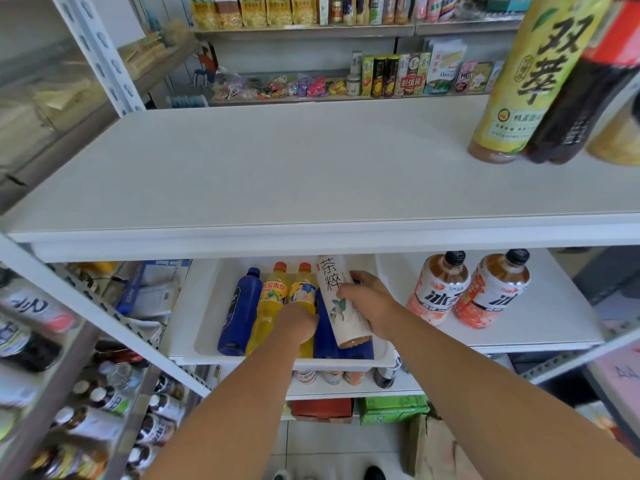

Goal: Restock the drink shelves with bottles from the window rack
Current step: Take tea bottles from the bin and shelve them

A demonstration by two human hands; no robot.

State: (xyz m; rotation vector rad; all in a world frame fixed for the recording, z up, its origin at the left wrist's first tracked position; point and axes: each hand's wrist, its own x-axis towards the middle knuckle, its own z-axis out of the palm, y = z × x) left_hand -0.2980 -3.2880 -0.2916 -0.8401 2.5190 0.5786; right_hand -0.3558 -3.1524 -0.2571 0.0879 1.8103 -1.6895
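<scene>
2 hands reach into 1 white tray [346, 364] that sits on the middle shelf [554, 306]. The right hand [372, 303] holds 1 white tea bottle [341, 306]; its grip is clamped on the bottle's body, thumb across the front and fingers round the far side. The bottle is tilted, cap toward the back, base near the tray's front rim, and it lies over the other bottles.

The left hand [298, 323] rests on the nearer of 2 yellow juice bottles [272, 299], which lie side by side with orange caps pointing back. Its fingers bend down out of sight, so I cannot tell whether that grip is clamped or loose.

1 dark blue bottle [239, 313] lies at the tray's left, touching the yellow pair. More dark blue shows under the white tea bottle; how many bottles that makes cannot be told.

Beside the tray, on the same shelf to the right, stand 2 iced tea bottles [438, 289] with black caps, touching each other.

On the top shelf [277, 168], far right, stand 1 yellow-green tea bottle [533, 77] and 1 dark bottle [588, 91] with a red label, pressed together.

At the lower left, 1 rack [41, 386] holds many bottles, too blurred to count.
</scene>
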